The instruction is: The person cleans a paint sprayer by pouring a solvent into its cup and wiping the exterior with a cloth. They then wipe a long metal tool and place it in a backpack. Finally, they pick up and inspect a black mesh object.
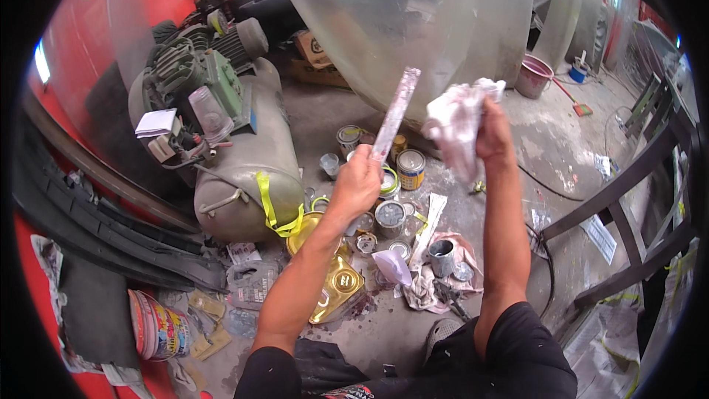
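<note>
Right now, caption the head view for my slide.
Left hand holds a flat stick, right hand a rag, above paint cans.

Both bare forearms reach up from the lower edge. The left hand (358, 177) is closed in a fist, the right hand (493, 133) raised higher, fingers clenched.

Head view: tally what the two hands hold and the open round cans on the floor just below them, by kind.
Flat stir stick, in the left hand: 1
Crumpled white rag, in the right hand: 1
Open round cans I can tell apart (at): 4
Total: 6. Smaller lids and cans nearby are too cluttered to count.
</note>
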Action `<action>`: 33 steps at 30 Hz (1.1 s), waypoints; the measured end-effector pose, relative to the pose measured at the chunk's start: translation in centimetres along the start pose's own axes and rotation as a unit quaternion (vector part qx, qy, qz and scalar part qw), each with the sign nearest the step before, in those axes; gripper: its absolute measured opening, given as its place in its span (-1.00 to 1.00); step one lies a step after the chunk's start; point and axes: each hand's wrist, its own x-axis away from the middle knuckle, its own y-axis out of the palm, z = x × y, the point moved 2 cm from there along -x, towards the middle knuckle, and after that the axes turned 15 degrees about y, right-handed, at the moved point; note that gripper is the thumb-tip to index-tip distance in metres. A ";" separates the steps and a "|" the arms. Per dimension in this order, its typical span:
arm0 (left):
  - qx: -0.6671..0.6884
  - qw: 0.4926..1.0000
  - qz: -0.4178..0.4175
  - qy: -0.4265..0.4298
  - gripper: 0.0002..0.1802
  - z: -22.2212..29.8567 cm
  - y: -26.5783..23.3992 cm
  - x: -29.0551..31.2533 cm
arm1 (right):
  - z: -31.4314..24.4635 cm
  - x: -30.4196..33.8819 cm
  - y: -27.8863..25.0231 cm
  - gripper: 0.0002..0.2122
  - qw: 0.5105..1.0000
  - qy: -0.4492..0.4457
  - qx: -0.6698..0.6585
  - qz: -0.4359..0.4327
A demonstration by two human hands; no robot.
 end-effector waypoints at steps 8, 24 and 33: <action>-0.085 0.994 -0.036 0.064 -0.82 2.9 6.9 2.6 | 4.0 -2.4 2.9 -0.89 0.884 -0.273 0.248 0.289; -0.070 0.997 0.031 -0.018 -0.65 -3.8 1.8 -0.7 | 15.1 -2.7 5.9 -0.78 0.941 -0.036 0.329 0.073; -0.067 0.993 -0.099 -0.004 -0.75 0.8 8.1 4.5 | 6.1 -2.3 -3.6 -0.82 0.839 -0.209 0.360 0.351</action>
